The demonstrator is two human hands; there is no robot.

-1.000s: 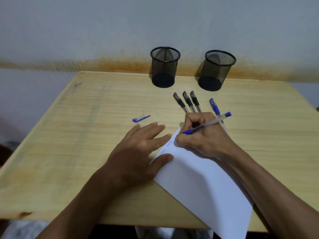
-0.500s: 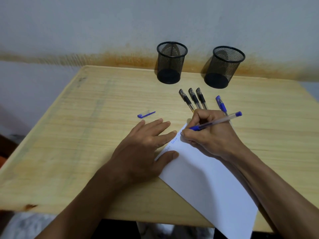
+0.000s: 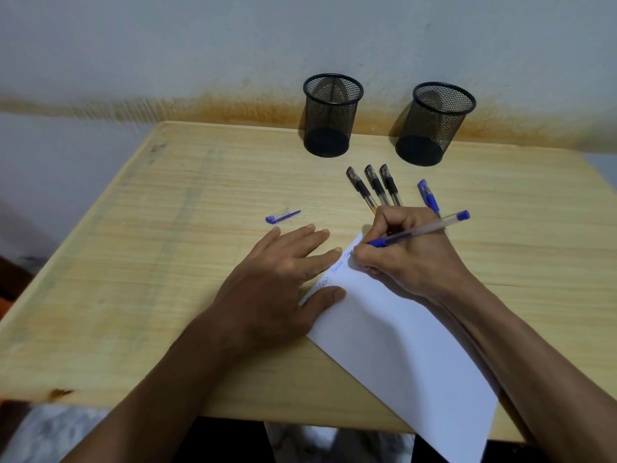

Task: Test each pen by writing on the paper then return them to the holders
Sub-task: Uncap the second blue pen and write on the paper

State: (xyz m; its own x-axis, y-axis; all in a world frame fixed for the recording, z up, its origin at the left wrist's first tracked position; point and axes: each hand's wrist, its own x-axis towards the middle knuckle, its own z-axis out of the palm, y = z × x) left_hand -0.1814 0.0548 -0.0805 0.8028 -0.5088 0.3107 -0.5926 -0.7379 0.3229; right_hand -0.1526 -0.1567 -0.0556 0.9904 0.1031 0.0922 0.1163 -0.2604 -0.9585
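My right hand (image 3: pixel 414 259) grips an uncapped blue pen (image 3: pixel 420 230) with its tip on the far corner of a white sheet of paper (image 3: pixel 400 345), where a few blue words are written. My left hand (image 3: pixel 280 279) lies flat with straight fingers, pressing the paper's left edge to the table. The pen's blue cap (image 3: pixel 282 216) lies on the table left of the hands. Three capped black pens (image 3: pixel 375 187) and one capped blue pen (image 3: pixel 428 197) lie side by side beyond my right hand. Two empty black mesh holders (image 3: pixel 332 115) (image 3: pixel 434 123) stand at the back.
The light wooden table (image 3: pixel 150 262) stands against a grey wall (image 3: pixel 167 45) with a rust-coloured stain. The paper's near corner hangs over the table's front edge. Bare tabletop stretches to the left of the hands.
My right hand has shifted slightly along the paper's top edge while writing, adding more blue marks. My left hand has stayed on the paper.
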